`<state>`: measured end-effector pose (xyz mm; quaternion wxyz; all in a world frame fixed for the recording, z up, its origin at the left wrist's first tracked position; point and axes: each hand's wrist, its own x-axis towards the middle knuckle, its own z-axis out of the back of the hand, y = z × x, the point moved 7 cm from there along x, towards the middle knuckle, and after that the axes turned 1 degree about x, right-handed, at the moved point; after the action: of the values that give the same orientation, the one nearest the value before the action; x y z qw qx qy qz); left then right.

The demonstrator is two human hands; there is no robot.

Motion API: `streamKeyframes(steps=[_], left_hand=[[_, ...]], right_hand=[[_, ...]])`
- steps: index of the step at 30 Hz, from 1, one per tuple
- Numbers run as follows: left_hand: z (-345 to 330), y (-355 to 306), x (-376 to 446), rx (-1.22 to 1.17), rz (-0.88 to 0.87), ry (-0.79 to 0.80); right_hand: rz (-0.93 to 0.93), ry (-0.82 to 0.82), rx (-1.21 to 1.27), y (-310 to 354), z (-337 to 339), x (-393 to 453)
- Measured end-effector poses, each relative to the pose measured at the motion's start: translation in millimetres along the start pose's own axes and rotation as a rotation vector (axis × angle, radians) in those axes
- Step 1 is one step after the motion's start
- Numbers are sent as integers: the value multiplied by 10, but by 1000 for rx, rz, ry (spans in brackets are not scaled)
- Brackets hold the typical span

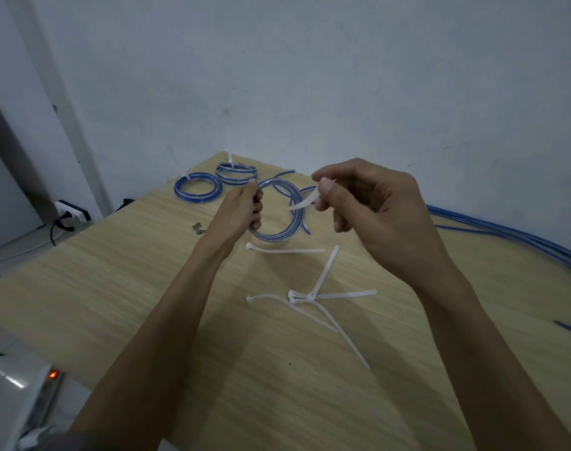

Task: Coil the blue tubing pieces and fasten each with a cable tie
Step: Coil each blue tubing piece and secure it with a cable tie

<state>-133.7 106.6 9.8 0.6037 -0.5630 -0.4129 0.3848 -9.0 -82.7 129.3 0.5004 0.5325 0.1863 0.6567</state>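
Head view: hands hold coil (279, 219) upright; tie (305, 202) slanting.

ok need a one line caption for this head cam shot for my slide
Left hand holds a coil of blue tubing while right hand pinches a cable tie, two tied coils behind.

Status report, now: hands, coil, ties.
Left hand grips tubing coil above table. Right hand pinches cable tie beside coil, not yet looped. Two tied coils at far edge; nothing blocking.
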Motion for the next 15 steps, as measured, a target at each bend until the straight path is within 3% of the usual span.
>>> streamKeyframes(steps=[8,15], left_hand=[[-198,-9,-5,-239,75,78],[-398,-41,-114,-167,30,163]], right_hand=[[-99,34,-157,-428,-126,21],[-147,72,-217,-685,-194,-2]])
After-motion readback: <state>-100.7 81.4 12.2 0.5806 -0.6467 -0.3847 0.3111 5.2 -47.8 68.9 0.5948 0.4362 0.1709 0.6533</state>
